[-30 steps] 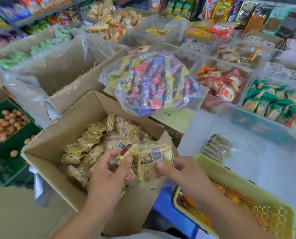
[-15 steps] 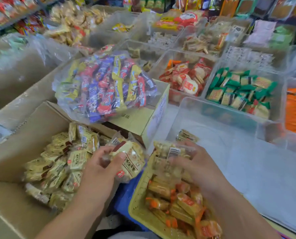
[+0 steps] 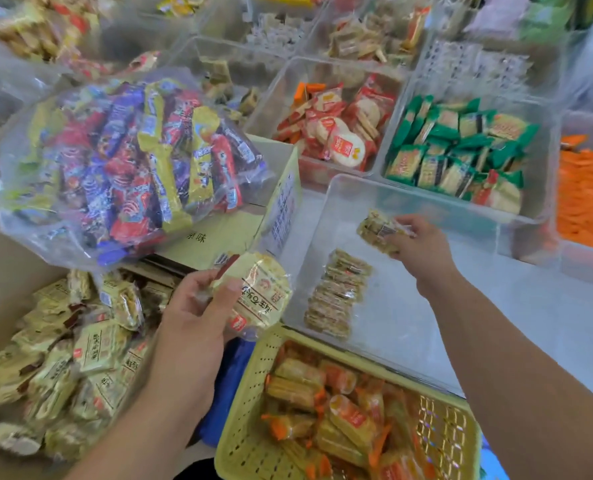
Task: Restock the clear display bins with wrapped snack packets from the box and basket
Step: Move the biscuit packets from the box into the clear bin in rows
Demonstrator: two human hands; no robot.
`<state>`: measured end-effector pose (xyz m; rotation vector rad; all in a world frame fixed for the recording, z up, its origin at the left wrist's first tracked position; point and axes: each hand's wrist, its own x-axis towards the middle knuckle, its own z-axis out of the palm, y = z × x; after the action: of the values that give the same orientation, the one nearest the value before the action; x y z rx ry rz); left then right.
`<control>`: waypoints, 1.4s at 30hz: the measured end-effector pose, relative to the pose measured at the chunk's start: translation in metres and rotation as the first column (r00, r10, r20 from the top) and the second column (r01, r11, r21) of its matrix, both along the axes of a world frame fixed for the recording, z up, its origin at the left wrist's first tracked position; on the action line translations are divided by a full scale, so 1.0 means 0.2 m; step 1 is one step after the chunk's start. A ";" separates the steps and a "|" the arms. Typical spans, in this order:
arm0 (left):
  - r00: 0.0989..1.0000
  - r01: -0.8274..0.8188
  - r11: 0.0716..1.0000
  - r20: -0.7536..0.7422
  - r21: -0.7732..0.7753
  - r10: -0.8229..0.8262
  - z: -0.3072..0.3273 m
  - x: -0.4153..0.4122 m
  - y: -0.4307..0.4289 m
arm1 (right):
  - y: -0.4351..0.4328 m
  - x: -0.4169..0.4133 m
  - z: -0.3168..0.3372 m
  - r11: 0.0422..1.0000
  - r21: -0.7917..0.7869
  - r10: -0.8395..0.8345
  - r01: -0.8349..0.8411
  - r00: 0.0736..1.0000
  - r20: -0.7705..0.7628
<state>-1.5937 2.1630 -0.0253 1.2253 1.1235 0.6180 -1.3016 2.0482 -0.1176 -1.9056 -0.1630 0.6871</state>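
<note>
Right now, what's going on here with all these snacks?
A person is restocking a shop display. Their right hand holds a small bundle of packets over a nearly bare clear bin, where one row of packets already lies. Their left hand grips a stack of yellow packets by the cardboard box full of similar packets. The yellow basket of orange packets sits nearest.

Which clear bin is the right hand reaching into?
The nearest clear bin, holding just one row of pale packets; the right hand grips another packet above it. Those behind hold red packets or green packets.
</note>
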 end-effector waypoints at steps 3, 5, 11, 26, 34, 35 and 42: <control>0.999 -0.002 1.000 -0.033 -0.004 0.002 -0.02 -0.01 0.00 | 0.10 0.02 -0.16 0.991 -0.095 0.097 -0.099 0.995 -0.018; 0.999 0.001 1.000 -0.053 -0.012 -0.001 -0.03 -0.02 0.00 | 0.13 0.01 -0.24 0.974 -0.130 0.186 -0.186 0.982 -0.012; 0.999 -0.002 0.999 -0.043 -0.036 0.001 -0.07 -0.06 0.01 | 0.16 -0.02 -0.31 0.910 -0.166 0.368 -0.379 0.925 -0.096; 0.999 -0.010 0.992 0.037 -0.123 0.014 -0.06 -0.08 0.00 | 0.15 -0.02 -0.26 0.797 -0.176 0.566 -0.577 0.816 -0.114; 0.999 -0.009 0.991 0.044 -0.133 0.014 -0.03 -0.12 -0.01 | 0.20 -0.03 -0.25 0.588 -0.438 0.737 -0.680 0.674 -0.056; 0.999 -0.009 0.991 0.051 -0.135 0.016 -0.02 -0.12 -0.01 | 0.20 -0.03 -0.24 0.586 -0.451 0.736 -0.673 0.675 -0.050; 0.991 -0.019 0.964 0.124 -0.266 0.054 0.01 -0.16 0.00 | 0.19 -0.20 -0.03 0.734 -0.456 0.650 -0.503 0.716 0.255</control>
<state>-1.6249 2.1634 -0.0233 0.9236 1.0819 0.5476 -1.3413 2.0866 -0.1242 -2.3550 -1.0187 0.7661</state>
